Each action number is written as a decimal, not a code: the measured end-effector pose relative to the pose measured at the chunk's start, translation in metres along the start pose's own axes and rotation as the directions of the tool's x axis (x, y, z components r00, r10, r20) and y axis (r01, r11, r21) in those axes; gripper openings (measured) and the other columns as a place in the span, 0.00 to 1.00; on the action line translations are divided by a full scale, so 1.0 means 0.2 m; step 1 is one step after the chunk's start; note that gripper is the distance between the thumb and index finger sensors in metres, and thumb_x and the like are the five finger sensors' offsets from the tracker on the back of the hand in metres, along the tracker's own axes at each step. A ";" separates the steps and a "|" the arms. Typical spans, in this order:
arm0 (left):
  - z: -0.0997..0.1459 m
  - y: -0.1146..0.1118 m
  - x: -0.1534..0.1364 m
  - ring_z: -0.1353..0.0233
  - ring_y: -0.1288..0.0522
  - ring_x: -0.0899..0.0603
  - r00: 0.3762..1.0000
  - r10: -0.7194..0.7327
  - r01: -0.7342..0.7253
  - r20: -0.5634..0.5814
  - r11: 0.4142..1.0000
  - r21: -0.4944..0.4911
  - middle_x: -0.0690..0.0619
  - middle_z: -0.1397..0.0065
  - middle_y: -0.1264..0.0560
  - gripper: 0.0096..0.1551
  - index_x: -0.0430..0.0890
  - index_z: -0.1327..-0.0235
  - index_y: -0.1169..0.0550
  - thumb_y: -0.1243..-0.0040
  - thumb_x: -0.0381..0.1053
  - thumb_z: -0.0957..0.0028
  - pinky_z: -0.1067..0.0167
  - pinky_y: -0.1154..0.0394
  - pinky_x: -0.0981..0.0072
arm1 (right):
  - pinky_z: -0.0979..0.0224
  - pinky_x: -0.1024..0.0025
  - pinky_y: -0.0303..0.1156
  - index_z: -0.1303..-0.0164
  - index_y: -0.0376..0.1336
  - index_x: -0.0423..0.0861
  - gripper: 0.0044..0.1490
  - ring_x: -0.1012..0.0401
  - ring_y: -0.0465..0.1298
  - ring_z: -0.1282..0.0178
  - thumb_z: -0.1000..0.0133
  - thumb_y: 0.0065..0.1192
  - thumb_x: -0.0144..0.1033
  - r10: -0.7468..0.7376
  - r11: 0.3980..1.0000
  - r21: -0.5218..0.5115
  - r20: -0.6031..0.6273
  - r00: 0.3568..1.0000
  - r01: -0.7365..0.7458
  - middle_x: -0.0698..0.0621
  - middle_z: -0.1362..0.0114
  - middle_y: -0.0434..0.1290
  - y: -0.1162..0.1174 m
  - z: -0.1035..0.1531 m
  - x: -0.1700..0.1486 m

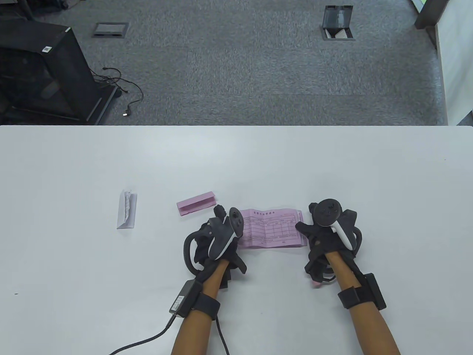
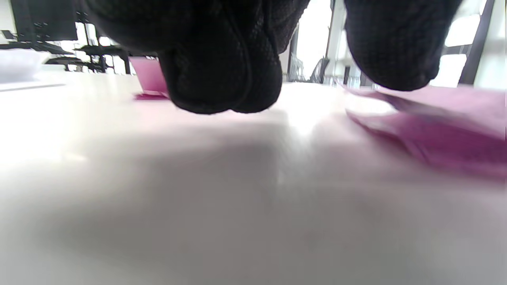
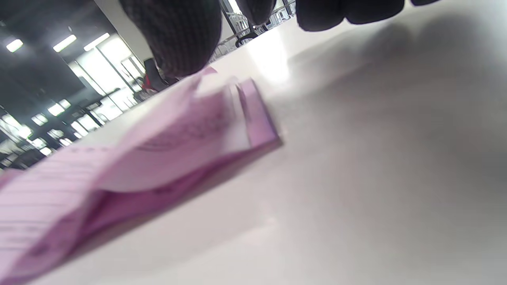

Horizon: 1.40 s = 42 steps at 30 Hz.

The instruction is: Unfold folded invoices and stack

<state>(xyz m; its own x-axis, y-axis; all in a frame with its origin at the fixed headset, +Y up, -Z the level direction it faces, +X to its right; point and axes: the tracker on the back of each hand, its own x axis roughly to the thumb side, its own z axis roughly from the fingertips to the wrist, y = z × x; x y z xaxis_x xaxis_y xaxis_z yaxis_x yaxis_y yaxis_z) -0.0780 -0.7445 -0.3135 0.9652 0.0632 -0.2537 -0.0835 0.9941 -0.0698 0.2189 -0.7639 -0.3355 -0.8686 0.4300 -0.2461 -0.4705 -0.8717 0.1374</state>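
A stack of unfolded pink invoices lies flat on the white table between my hands. My left hand rests at the stack's left edge; in the left wrist view its fingers hang just above the table beside the stack. My right hand is at the stack's right edge, its thumb touching the raised top sheet. Neither hand grips anything. A folded pink invoice lies left of the stack, also seen in the left wrist view. A folded white invoice lies further left.
The table's far edge runs across the middle of the table view, with grey carpet beyond. A black cabinet stands on the floor at far left. A cable trails from my left wrist over the near table.
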 end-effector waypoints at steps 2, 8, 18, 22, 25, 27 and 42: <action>-0.01 0.06 -0.08 0.46 0.19 0.42 0.995 0.077 -0.075 -0.057 0.997 0.029 0.45 0.37 0.19 0.52 0.48 0.20 0.36 0.32 0.65 0.56 0.51 0.22 0.57 | 0.27 0.32 0.52 0.19 0.43 0.50 0.50 0.35 0.54 0.23 0.47 0.60 0.53 -0.016 0.999 -0.035 0.030 0.999 0.017 0.36 0.19 0.51 -0.05 0.04 -0.02; -0.11 0.11 -0.25 0.25 0.33 0.33 0.985 0.054 -0.052 -0.166 0.999 0.016 0.42 0.18 0.35 0.51 0.53 0.16 0.44 0.33 0.61 0.49 0.32 0.31 0.47 | 0.27 0.32 0.52 0.19 0.44 0.50 0.49 0.35 0.53 0.22 0.47 0.60 0.52 -0.017 0.996 -0.087 0.123 0.992 0.028 0.36 0.19 0.51 -0.14 0.17 -0.08; -0.37 0.00 -0.30 0.15 0.48 0.28 0.984 -0.012 -0.012 -0.176 0.991 -0.134 0.48 0.09 0.46 0.47 0.62 0.17 0.46 0.36 0.60 0.45 0.23 0.44 0.33 | 0.26 0.31 0.51 0.19 0.44 0.50 0.48 0.34 0.52 0.22 0.46 0.58 0.53 0.012 0.999 -0.032 0.224 0.975 -0.005 0.36 0.19 0.51 -0.07 0.30 -0.16; -0.42 -0.02 -0.31 0.19 0.37 0.31 0.981 -0.023 0.008 -0.192 0.997 -0.079 0.48 0.19 0.28 0.34 0.61 0.22 0.33 0.38 0.57 0.44 0.25 0.39 0.36 | 0.26 0.31 0.51 0.19 0.44 0.50 0.48 0.34 0.52 0.22 0.46 0.58 0.53 -0.007 1.000 -0.027 0.245 0.969 0.014 0.36 0.19 0.51 -0.07 0.32 -0.15; -0.41 -0.01 -0.33 0.29 0.26 0.36 0.983 -0.019 0.023 -0.181 1.000 0.019 0.48 0.34 0.18 0.22 0.56 0.37 0.20 0.36 0.53 0.45 0.31 0.31 0.41 | 0.26 0.32 0.51 0.19 0.44 0.50 0.48 0.34 0.52 0.21 0.46 0.58 0.53 -0.018 0.999 -0.023 0.251 0.968 0.024 0.36 0.19 0.51 -0.08 0.33 -0.14; -0.37 0.01 -0.35 0.32 0.23 0.38 0.986 -0.030 0.039 -0.166 0.998 0.054 0.49 0.39 0.15 0.22 0.55 0.38 0.19 0.35 0.53 0.46 0.34 0.28 0.43 | 0.26 0.32 0.51 0.19 0.45 0.50 0.48 0.34 0.52 0.22 0.46 0.58 0.53 -0.031 0.999 -0.017 0.256 0.966 0.036 0.36 0.19 0.51 -0.07 0.33 -0.13; 0.26 0.21 -0.26 0.42 0.16 0.43 0.890 0.387 -0.434 0.240 0.880 0.193 0.52 0.48 0.10 0.23 0.48 0.41 0.18 0.33 0.53 0.48 0.45 0.21 0.50 | 0.27 0.32 0.52 0.19 0.47 0.44 0.52 0.34 0.54 0.23 0.47 0.56 0.58 -0.401 0.910 0.252 0.334 0.853 0.329 0.35 0.20 0.55 -0.02 0.52 0.09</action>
<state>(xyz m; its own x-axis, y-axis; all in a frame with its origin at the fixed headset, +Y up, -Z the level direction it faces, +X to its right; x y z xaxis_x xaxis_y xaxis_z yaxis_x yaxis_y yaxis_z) -0.1189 -0.7024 -0.2538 0.8866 0.4621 -0.0214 -0.4448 0.8641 0.2355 0.1890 -0.7281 -0.2412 -0.6042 0.7949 0.0553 -0.7533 -0.5924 0.2856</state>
